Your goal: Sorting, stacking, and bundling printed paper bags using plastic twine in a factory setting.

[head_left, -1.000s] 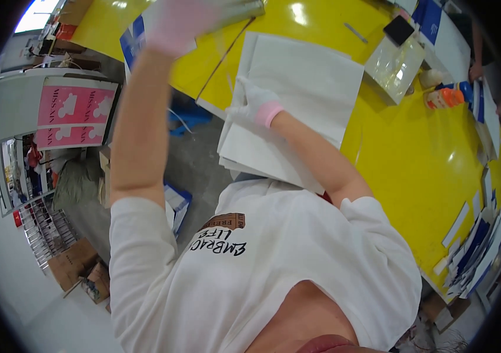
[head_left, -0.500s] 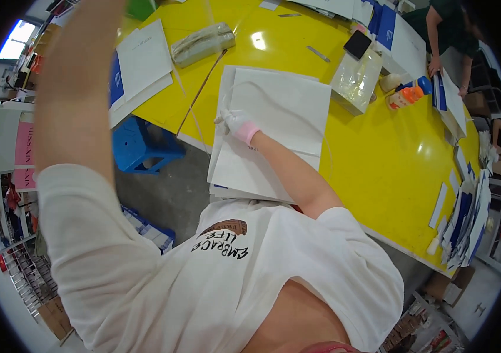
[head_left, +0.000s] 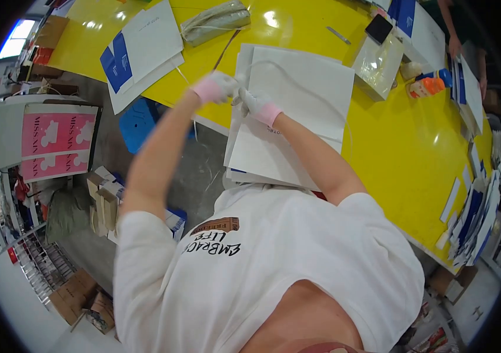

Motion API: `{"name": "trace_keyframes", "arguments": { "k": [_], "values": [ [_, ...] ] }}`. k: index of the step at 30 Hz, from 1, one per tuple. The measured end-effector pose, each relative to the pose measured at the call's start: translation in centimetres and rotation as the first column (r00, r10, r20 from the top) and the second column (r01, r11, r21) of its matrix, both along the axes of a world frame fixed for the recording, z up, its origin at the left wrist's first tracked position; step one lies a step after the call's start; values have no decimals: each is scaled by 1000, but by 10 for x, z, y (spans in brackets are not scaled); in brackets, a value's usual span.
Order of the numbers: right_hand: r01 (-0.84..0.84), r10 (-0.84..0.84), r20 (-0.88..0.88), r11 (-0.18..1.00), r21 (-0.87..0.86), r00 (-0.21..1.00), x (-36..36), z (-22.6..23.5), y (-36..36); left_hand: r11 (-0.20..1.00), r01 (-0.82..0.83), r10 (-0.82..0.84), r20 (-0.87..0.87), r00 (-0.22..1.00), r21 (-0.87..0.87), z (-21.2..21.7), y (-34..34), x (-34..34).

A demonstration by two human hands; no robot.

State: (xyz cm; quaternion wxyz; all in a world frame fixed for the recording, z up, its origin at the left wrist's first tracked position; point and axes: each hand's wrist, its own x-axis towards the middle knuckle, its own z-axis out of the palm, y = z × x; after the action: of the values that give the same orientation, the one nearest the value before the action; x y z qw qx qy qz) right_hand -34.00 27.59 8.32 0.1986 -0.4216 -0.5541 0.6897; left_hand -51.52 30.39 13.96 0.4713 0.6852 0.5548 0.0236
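Note:
A stack of flat white paper bags (head_left: 303, 138) lies at the near edge of the yellow table, in front of my body. A thin, pale plastic string (head_left: 308, 89) curves loosely over the top bag. My left hand (head_left: 221, 87) and my right hand (head_left: 253, 102), both in white gloves with pink cuffs, meet at the stack's left edge. Fingers of both are pinched closed, almost touching, around the string; the exact grip is too small to make out. A loose length of string hangs below the table edge near my left wrist.
More white-and-blue bags (head_left: 150, 44) lie at left, beside a wrapped bundle (head_left: 215, 22). At right are a clear-wrapped box (head_left: 375, 67) with a phone (head_left: 378, 28) on it and an orange bottle (head_left: 426, 87). A blue stool (head_left: 136, 126) stands below. Another person's hand (head_left: 455, 47) is at far right.
My left arm, raised high with its hand out of view, has come down and its hand has joined my right hand. My right hand stays at the stack's left edge. The view has shifted slightly.

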Motion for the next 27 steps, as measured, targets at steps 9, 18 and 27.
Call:
{"name": "trace_keyframes", "arguments": {
  "k": [9, 18, 27],
  "values": [
    [383, -334, -189, 806, 451, 924, 4, -19, -17, 379, -615, 797, 582, -163, -692, -23, -32, 47],
    [170, -279, -525, 954, -246, 804, 34, -4, -27, 202, -425, 822, 389, -416, -882, -62, -8, -20],
    [205, -194, -93, 970, 131, 977, 86, -16, -44, -16, -642, 838, 340, -428, -767, -124, 2, -36]
  ]
}}
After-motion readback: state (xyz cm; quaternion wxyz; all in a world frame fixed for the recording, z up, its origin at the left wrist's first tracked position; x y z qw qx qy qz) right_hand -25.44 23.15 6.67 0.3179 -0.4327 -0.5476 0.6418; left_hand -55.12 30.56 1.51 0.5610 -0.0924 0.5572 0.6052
